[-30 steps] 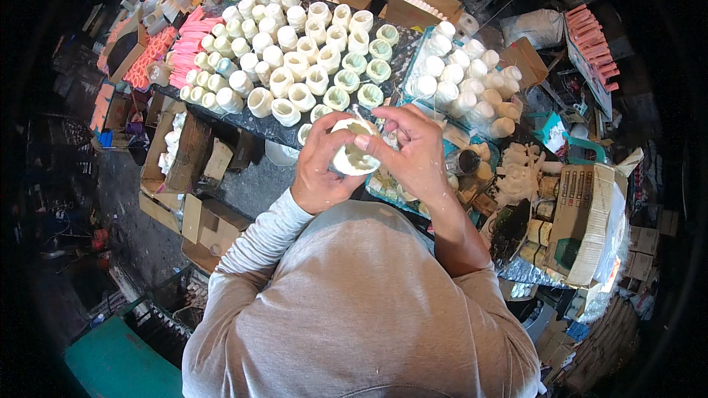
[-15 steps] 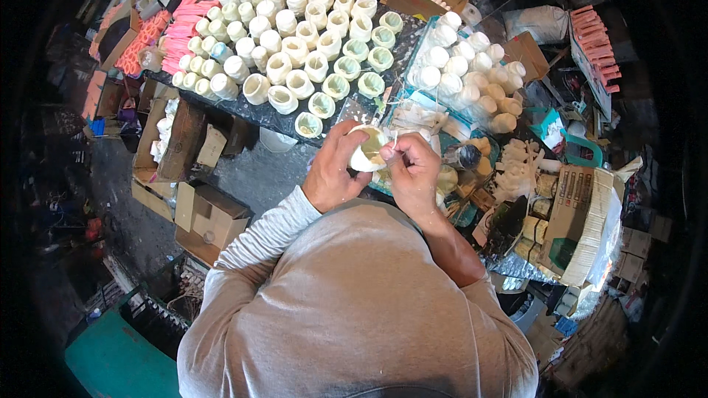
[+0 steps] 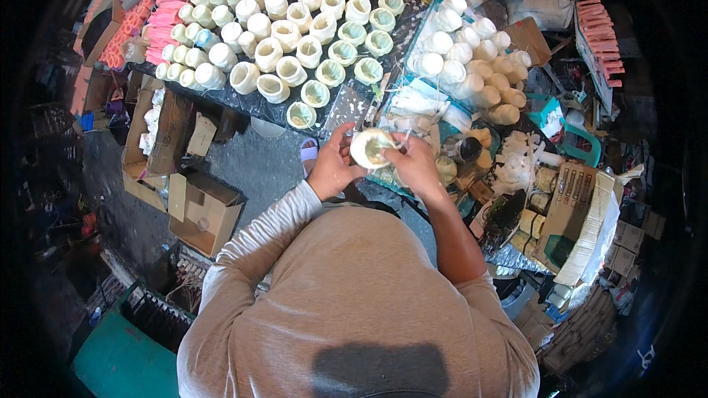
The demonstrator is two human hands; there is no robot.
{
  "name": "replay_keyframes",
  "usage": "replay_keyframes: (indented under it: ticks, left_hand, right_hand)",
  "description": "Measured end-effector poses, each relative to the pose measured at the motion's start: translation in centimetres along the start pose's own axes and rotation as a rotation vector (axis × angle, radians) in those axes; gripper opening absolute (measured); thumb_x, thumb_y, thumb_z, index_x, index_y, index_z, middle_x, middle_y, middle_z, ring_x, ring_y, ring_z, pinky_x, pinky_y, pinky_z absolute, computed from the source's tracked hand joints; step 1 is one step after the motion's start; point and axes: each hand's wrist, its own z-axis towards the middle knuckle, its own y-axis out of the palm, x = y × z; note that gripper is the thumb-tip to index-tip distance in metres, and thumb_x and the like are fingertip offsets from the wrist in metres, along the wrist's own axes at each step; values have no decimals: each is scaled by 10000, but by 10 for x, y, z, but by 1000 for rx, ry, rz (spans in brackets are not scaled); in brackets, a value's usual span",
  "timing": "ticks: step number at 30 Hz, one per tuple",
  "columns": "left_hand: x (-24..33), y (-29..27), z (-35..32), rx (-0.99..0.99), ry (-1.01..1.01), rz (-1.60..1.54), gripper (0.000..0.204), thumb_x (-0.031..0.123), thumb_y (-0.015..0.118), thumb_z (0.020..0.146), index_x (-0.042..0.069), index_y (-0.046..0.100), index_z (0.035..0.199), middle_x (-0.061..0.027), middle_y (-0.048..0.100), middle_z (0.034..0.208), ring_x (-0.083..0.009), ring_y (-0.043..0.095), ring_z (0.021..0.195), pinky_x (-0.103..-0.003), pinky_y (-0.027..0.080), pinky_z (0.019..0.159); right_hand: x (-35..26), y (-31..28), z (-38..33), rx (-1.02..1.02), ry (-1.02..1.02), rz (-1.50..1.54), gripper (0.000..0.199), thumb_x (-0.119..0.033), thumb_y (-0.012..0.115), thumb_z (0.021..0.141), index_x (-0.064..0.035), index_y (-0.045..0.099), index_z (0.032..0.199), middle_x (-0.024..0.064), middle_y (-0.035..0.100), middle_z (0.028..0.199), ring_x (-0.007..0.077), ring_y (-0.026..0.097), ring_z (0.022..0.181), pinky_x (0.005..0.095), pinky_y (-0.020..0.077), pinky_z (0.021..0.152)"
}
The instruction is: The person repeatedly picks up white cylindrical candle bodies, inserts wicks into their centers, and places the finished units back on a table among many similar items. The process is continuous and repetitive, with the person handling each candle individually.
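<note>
In front of my chest I hold a cream-coloured hollow cup (image 3: 359, 150), tilted so that its pale greenish inside shows. My left hand (image 3: 333, 166) is closed round its left side. My right hand (image 3: 414, 168) pinches at the right rim, with fingertips at the opening; thin whitish bits show there, too small to name. Beyond my hands, rows of similar cream cups (image 3: 268, 53) stand on a dark table (image 3: 243, 107), the nearest ones open side up. Further right, many whitish rounded pieces (image 3: 451, 71) are packed together on a light blue sheet.
Salmon-pink pieces (image 3: 171, 11) lie at the table's far left. Cardboard boxes (image 3: 209, 221) sit on the floor to my left. On my right are a pile of white scraps (image 3: 516, 169), a green plastic handle-shaped piece (image 3: 586, 144) and an upright carton (image 3: 571, 203).
The cup has turned so its opening faces up more, and my right fingers have shifted along its rim. The view has shifted slightly, showing a foot in a light sandal under the table edge.
</note>
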Motion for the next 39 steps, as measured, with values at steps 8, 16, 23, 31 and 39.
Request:
replay_keyframes:
  ticks: [8,16,23,31,39]
  left_hand:
    - [-26,-31,37,16,-76,-466,848,-87,765,882,32,311,1589,-151,594,1410,-253,636,1272,-403,543,1089]
    - [-29,-46,65,-53,-107,-337,905,-129,725,808,16,305,1596,-129,629,1359,-238,650,1236,-361,535,1075]
    - [-41,-52,106,338,-65,219,636,35,771,762,-54,507,1334,-138,656,1122,-225,655,983,-323,553,863]
    - [-79,-43,159,517,-255,-251,580,-16,638,888,-57,442,1432,-174,644,1255,-277,728,971,-442,661,777]
    - [-76,-37,195,590,-240,-63,517,-10,644,905,-119,489,1385,-214,677,1217,-278,747,957,-382,648,794]
  right_hand:
    - [16,21,37,-34,168,61,485,-179,814,900,47,677,1306,46,701,796,98,603,684,283,470,612]
    - [28,18,59,-119,90,231,658,-114,826,886,29,573,1476,-12,665,842,51,515,630,235,402,545]
    - [66,-12,146,-9,392,500,446,-166,787,934,-5,629,1319,39,679,839,54,522,572,225,303,413]
    - [105,30,244,92,399,732,351,-153,708,1002,-8,549,1280,161,694,972,181,695,717,261,311,373]
    - [115,30,267,204,294,588,270,-72,597,1001,-17,622,1265,176,770,1017,113,578,555,266,359,395]
